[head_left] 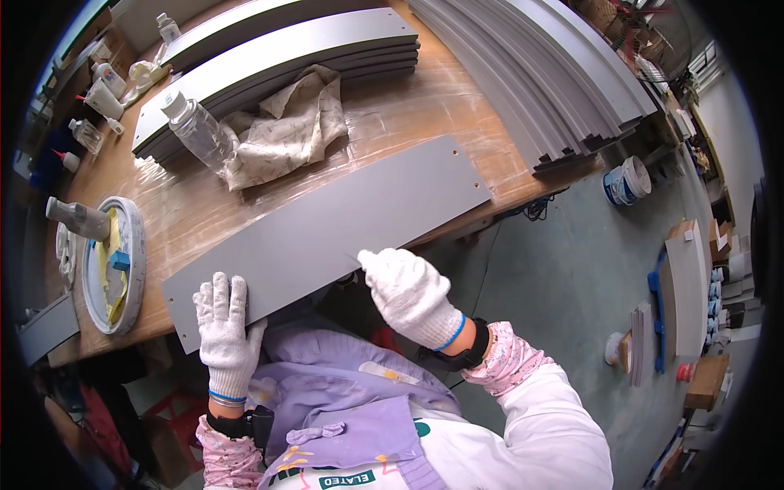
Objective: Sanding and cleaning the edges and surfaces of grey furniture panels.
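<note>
A long grey panel (327, 220) with small holes at its ends lies across the near edge of the table. My left hand (223, 327), in a white knitted glove, rests flat on the panel's left end with its fingers stretched out. Over the panel's near edge, right of its middle, is my right hand (408, 294), gloved the same way. Its fingers are closed, thumb and forefinger pinched together toward the panel; a faint thin tip shows there, too small to name. The rest of what it may hold is hidden.
Beyond the panel lie a stained cloth (286, 131), a clear bottle (196, 131) and stacked grey panels (327, 41). More panels (555, 73) stand at the table's far right. A round lid (135, 269) with a bottle on it is at left. A bucket (627, 181) sits on the floor.
</note>
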Demonstrator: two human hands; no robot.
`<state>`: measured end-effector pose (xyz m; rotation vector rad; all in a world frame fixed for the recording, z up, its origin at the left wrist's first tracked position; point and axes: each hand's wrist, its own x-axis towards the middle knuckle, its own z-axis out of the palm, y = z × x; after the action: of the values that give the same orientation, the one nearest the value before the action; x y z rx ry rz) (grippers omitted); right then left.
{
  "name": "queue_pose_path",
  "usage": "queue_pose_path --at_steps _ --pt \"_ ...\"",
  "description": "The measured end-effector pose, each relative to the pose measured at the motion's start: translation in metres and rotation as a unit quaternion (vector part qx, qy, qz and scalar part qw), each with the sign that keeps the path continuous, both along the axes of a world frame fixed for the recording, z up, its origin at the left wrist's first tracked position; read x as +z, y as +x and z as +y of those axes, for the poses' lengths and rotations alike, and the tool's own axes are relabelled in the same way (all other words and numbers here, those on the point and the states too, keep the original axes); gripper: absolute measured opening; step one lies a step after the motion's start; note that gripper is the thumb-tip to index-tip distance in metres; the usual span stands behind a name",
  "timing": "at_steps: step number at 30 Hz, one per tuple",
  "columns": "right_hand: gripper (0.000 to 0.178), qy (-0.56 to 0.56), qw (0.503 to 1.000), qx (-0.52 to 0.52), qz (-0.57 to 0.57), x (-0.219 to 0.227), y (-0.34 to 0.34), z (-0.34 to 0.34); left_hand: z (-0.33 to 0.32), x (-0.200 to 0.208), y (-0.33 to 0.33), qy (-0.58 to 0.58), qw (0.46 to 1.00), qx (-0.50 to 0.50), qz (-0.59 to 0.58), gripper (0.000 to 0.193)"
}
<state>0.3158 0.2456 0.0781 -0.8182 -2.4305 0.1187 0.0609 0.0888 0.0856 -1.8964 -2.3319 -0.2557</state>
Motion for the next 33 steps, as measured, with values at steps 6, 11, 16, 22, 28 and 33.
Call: queue_pose_path --at_steps 6,11,16,22,28,33 --pt "0.013 0.040 0.951 -0.289 -0.098 -0.003 0.069 0.071 0.002 -0.005 0.005 0.020 0.999 -0.001 0.027 0.077" --pt "0.026 -0.068 0.996 -0.003 -0.054 -0.004 -0.045 -0.034 0.007 -0.006 0.017 0.027 0.999 0.012 0.019 0.072" --pt "0.020 -0.579 0.785 0.155 0.155 0.017 -0.078 -0.028 0.000 -0.007 0.011 0.027 1.000 -0.011 -0.001 0.069" --pt "0.020 -0.810 0.317 0.251 0.424 -0.022 -0.029 0.082 0.025 -0.001 0.036 0.033 0.999 -0.029 -0.012 0.070" --pt "0.006 -0.577 0.576 -0.084 0.573 0.026 0.092 0.193 0.070 0.000 0.063 0.027 0.992 -0.123 -0.023 0.075" --pt "0.017 -0.388 0.871 -0.247 0.172 0.003 0.128 0.212 0.085 -0.004 0.064 0.014 0.986 -0.162 0.028 0.058"
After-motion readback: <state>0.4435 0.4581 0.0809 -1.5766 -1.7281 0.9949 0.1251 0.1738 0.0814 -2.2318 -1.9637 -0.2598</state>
